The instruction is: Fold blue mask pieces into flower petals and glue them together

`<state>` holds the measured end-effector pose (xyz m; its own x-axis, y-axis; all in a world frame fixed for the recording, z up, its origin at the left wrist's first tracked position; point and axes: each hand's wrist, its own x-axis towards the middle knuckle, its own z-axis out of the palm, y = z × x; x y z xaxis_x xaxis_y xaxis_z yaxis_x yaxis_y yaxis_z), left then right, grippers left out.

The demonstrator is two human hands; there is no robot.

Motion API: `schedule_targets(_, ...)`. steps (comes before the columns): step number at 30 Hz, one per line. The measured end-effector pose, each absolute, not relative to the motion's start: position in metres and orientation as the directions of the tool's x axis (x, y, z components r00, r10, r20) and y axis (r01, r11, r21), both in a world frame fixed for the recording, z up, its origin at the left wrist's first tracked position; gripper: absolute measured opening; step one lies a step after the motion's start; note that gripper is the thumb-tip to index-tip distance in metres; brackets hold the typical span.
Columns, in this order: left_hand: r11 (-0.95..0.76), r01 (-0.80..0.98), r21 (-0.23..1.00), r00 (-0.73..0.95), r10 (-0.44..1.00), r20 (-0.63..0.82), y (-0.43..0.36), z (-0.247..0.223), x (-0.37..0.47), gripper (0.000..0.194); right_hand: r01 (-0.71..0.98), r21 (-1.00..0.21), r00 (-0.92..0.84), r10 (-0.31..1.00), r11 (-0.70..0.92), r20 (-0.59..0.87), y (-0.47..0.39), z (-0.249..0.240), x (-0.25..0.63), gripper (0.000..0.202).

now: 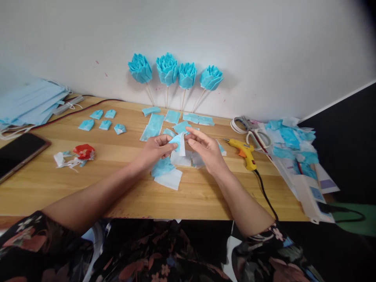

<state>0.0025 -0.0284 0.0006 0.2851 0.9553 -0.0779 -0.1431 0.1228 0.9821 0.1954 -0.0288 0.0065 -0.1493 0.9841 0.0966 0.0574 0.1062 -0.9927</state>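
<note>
My left hand (pixel 157 150) pinches a small folded piece of blue and white fabric (pixel 180 144) between thumb and fingers, over the middle of the table. Close to the right edge of that piece is my right hand (pixel 205 149), its fingers apart and the thumb beneath; whether a fingertip touches the fabric is hard to tell. Below and behind the hands lie loose blue pieces (pixel 152 127) and white pieces (pixel 169 179). Several small folded blue petals (pixel 86 125) rest to the left.
Several blue fabric flowers (pixel 167 69) on sticks lean against the wall. Right: yellow glue gun (pixel 246 152) with black cord, scissors (pixel 255 137), scrap pile (pixel 290 137), power strip (pixel 314 196). Left: face masks (pixel 32 102), phone (pixel 22 152), red and white scraps (pixel 84 151).
</note>
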Motion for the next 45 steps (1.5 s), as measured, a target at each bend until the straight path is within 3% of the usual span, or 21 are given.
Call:
schedule_targets(7, 0.087, -0.066, 0.994, 0.305, 0.950, -0.063, -0.029, 0.000, 0.004, 0.027, 0.122, -0.986, -0.296, 0.952, 0.116, 0.076, -0.035, 0.006, 0.191, 0.051)
schedule_targets(17, 0.000, 0.039, 0.999, 0.355, 0.935, -0.013, -0.030, 0.003, 0.002, 0.025, 0.191, -0.973, -0.276, 0.959, 0.129, 0.073, -0.035, 0.005, 0.187, 0.055)
schedule_targets(22, -0.027, 0.004, 1.000, 0.401, 0.916, 0.023, -0.030, 0.005, 0.002, 0.027, 0.157, -0.983, -0.231, 0.971, 0.097, 0.059, -0.034, 0.006, 0.187, 0.055)
schedule_targets(33, 0.007, -0.041, 0.999, 0.268, 0.963, 0.004, -0.026, 0.000, 0.000, 0.026, -0.015, -1.000, -0.224, 0.974, 0.021, 0.024, -0.030, 0.002, 0.192, 0.046)
schedule_targets(37, -0.003, -0.038, 0.999, 0.282, 0.959, 0.014, -0.028, 0.002, 0.001, 0.025, 0.012, -1.000, -0.237, 0.972, 0.007, 0.004, -0.030, 0.002, 0.189, 0.052)
schedule_targets(45, -0.018, 0.015, 1.000, 0.310, 0.951, 0.013, -0.030, 0.006, 0.001, 0.025, 0.084, -0.989, -0.242, 0.965, 0.123, 0.099, -0.030, -0.003, 0.186, 0.054)
